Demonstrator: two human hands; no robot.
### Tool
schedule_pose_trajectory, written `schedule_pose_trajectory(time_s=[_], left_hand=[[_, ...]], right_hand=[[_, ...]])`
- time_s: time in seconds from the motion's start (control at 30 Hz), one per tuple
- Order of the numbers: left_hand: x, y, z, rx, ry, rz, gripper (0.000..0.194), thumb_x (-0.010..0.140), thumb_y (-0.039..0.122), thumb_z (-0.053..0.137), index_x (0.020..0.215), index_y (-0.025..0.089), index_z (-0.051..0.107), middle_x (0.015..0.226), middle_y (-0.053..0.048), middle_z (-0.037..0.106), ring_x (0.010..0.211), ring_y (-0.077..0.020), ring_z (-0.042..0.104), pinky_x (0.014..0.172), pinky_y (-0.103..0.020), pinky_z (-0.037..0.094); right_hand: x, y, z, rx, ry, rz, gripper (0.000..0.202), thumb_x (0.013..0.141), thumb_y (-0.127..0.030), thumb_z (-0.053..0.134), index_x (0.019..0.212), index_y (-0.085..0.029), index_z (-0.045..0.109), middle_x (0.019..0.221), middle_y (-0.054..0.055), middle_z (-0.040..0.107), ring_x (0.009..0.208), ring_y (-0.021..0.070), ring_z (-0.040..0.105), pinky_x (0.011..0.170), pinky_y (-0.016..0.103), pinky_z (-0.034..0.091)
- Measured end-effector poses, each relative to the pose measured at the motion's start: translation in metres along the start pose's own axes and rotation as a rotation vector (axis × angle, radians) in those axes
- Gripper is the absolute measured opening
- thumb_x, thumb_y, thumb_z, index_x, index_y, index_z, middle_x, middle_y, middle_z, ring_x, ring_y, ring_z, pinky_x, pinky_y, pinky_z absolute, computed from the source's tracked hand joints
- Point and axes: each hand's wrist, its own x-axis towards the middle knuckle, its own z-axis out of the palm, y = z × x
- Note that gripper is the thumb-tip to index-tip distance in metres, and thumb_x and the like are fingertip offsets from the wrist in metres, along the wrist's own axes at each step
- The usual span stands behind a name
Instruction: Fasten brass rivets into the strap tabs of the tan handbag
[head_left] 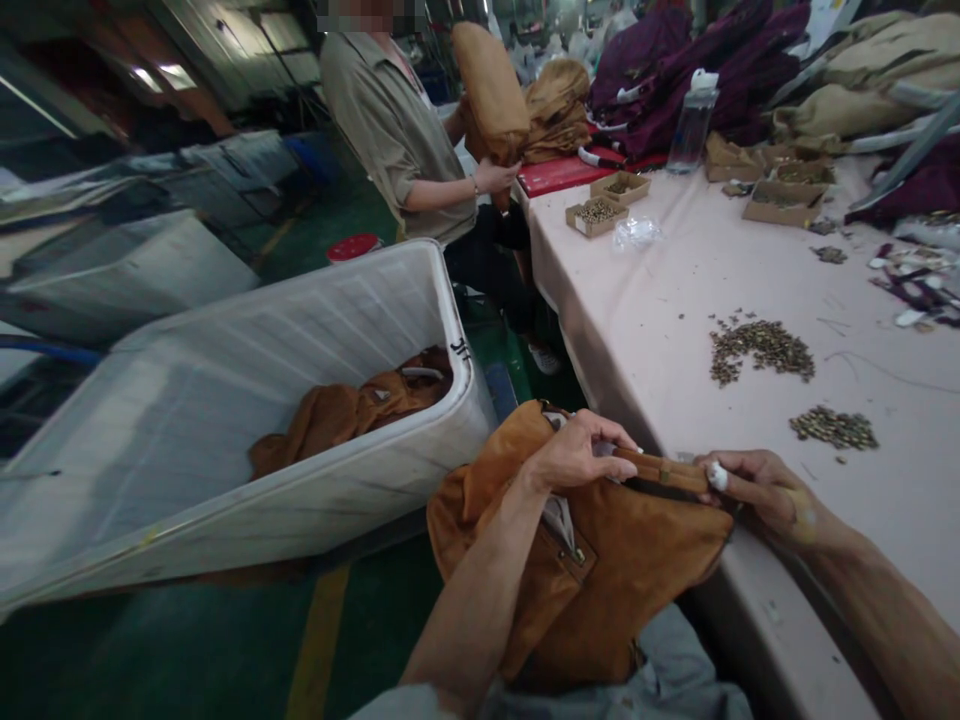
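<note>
We hold the tan bag (600, 570) in our lap at six o'clock against the desk (675, 300) edge. Left hand (574, 455) fingers pinch its strap (660, 470); right hand (757, 490) fingers grip the strap's end. Brass studs (761, 348) lie at two o'clock; fitting one seems next.

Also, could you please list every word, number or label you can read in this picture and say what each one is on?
Black hand-drawn mark on the rim of the white bin: reads roughly as "JH", not certain.
Water bottle on the table: no label text can be made out.
Brown bag held by the left hand and right hand: no readable text.
</note>
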Motion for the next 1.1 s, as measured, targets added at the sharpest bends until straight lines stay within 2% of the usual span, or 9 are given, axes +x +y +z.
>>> schedule_pose_trajectory(time_s=[0.13,0.23,0.33,0.47,0.6,0.77,0.83,0.93,1.1], left_hand=[[0.002,-0.004,-0.001,-0.101,0.045,0.021,0.044,0.073,0.046,0.088,0.094,0.008,0.080,0.079,-0.007,0.073,0.069,-0.0141,0.061,0.062,-0.022,0.045],[0.005,-0.016,0.002,-0.221,0.079,-0.022,0.045,0.071,0.045,0.089,0.093,0.007,0.078,0.075,-0.007,0.072,0.066,-0.0143,0.063,0.061,-0.023,0.047],[0.009,-0.032,0.008,-0.353,0.106,-0.086,0.050,0.064,0.045,0.093,0.092,0.007,0.077,0.069,-0.006,0.070,0.058,-0.0133,0.062,0.056,-0.022,0.046],[0.014,-0.044,0.014,-0.473,0.184,-0.099,0.051,0.060,0.044,0.096,0.087,0.006,0.076,0.065,-0.005,0.067,0.052,-0.0105,0.057,0.052,-0.021,0.044],[0.014,-0.039,0.011,-0.505,0.251,-0.068,0.050,0.062,0.045,0.095,0.086,0.007,0.074,0.067,-0.003,0.065,0.053,-0.0083,0.053,0.053,-0.020,0.040],[0.005,-0.026,0.002,-0.514,0.353,-0.020,0.044,0.065,0.041,0.094,0.086,0.008,0.074,0.069,-0.002,0.063,0.056,-0.0074,0.050,0.056,-0.020,0.037],[0.004,-0.024,-0.001,-0.499,0.371,-0.016,0.044,0.065,0.042,0.093,0.086,0.009,0.073,0.072,-0.002,0.064,0.060,-0.0087,0.052,0.059,-0.021,0.038],[0.006,-0.027,-0.004,-0.453,0.377,-0.013,0.043,0.066,0.043,0.093,0.086,0.010,0.074,0.077,-0.003,0.066,0.066,-0.0108,0.056,0.064,-0.022,0.041],[0.011,-0.020,-0.004,-0.218,0.308,-0.038,0.036,0.073,0.040,0.088,0.092,0.011,0.077,0.085,-0.007,0.072,0.077,-0.0172,0.063,0.073,-0.026,0.047]], right_hand=[[0.001,0.000,-0.003,0.049,0.015,0.000,0.040,0.087,-0.051,0.078,0.095,-0.012,0.077,0.078,0.007,0.069,0.071,0.0168,0.058,0.066,0.028,0.042],[-0.002,0.002,-0.009,0.120,-0.033,0.022,0.040,0.083,-0.044,0.083,0.106,-0.012,0.077,0.088,0.009,0.074,0.077,0.0186,0.063,0.073,0.029,0.047],[-0.005,0.004,-0.013,0.156,-0.058,0.019,0.037,0.083,-0.038,0.083,0.109,-0.013,0.076,0.095,0.011,0.076,0.082,0.0195,0.066,0.077,0.030,0.049],[-0.006,-0.003,-0.010,0.132,-0.043,-0.030,0.034,0.085,-0.037,0.080,0.109,-0.014,0.075,0.097,0.012,0.077,0.081,0.0197,0.066,0.075,0.031,0.050],[-0.007,-0.016,0.002,-0.052,-0.012,-0.088,0.036,0.083,-0.037,0.080,0.111,-0.015,0.074,0.100,0.010,0.076,0.090,0.0228,0.068,0.082,0.033,0.051],[-0.006,-0.009,0.018,-0.228,0.303,-0.091,0.026,0.081,-0.034,0.080,0.098,-0.014,0.076,0.089,0.006,0.076,0.078,0.0202,0.067,0.068,0.029,0.050],[-0.006,-0.004,0.021,-0.239,0.292,-0.115,0.028,0.084,-0.035,0.076,0.103,-0.014,0.078,0.092,0.008,0.078,0.083,0.0230,0.069,0.072,0.031,0.052],[-0.006,-0.003,0.020,-0.193,0.191,-0.142,0.033,0.087,-0.039,0.075,0.108,-0.014,0.079,0.098,0.010,0.079,0.090,0.0267,0.071,0.078,0.035,0.055],[-0.006,0.002,0.015,-0.094,0.120,-0.151,0.033,0.085,-0.044,0.080,0.105,-0.018,0.080,0.100,0.010,0.080,0.091,0.0251,0.072,0.078,0.032,0.056]])
